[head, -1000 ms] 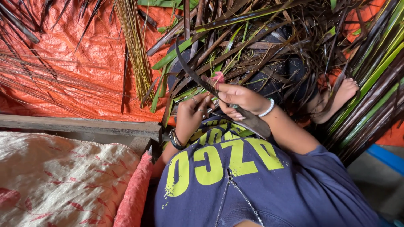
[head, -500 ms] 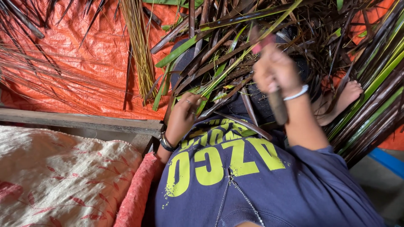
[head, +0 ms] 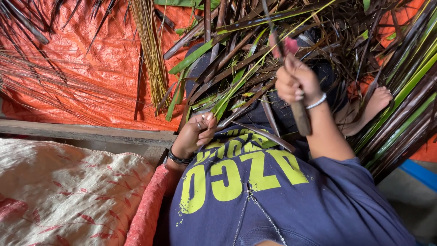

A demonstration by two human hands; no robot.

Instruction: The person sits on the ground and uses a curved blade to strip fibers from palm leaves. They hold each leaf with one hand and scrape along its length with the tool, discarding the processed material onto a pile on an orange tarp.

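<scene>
An orange tarp [head: 91,73] is filling the upper left of the frame, with a bundle of thin yellow sticks [head: 152,59] lying on it. A heap of dark and green palm leaves [head: 282,41] is crowding the top and right, partly covering the person's lap and hiding a bare foot [head: 375,105]. A flowered cushion [head: 63,196] is sitting at lower left. The right hand [head: 296,84] is clenching a knife [head: 298,111], its wooden handle pointing down toward the navy shirt [head: 273,196] with yellow lettering. The left hand [head: 198,132] is pinching a leaf strip [head: 255,130] running rightward across the lap.
</scene>
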